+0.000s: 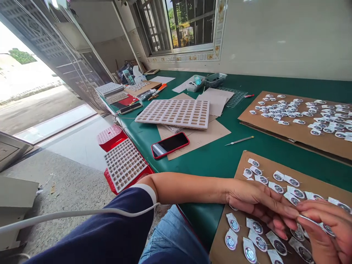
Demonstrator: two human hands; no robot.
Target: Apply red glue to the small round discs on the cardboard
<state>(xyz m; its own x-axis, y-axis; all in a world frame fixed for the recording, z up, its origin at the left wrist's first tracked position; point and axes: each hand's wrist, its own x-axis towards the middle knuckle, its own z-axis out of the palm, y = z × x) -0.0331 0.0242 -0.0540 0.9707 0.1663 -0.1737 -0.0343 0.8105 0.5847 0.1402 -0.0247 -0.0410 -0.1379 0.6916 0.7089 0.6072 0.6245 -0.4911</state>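
Over a brown cardboard sheet (pixel 220 238) at the lower right, my two hands meet. My right hand (pixel 327 223) pinches a thin round silvery piece with a white tab (pixel 310 220), seen nearly edge-on. The fingertips of my left hand (pixel 261 201) touch the near end of that piece, thumb and forefinger together, the other fingers loosely curled. Around and below the hands lie several similar silver discs with white paper tabs (pixel 249 253), flat on the cardboard. Part of my right hand is cut off by the frame edge.
A second cardboard sheet (pixel 264 135) with many discs lies at the right. On the green table (pixel 200 161) are a tweezer-like tool (pixel 239 140), a red-cased phone (pixel 170 145) and a white grid tray (pixel 176 112). Another grid tray (pixel 125 163) rests on a red stool left.
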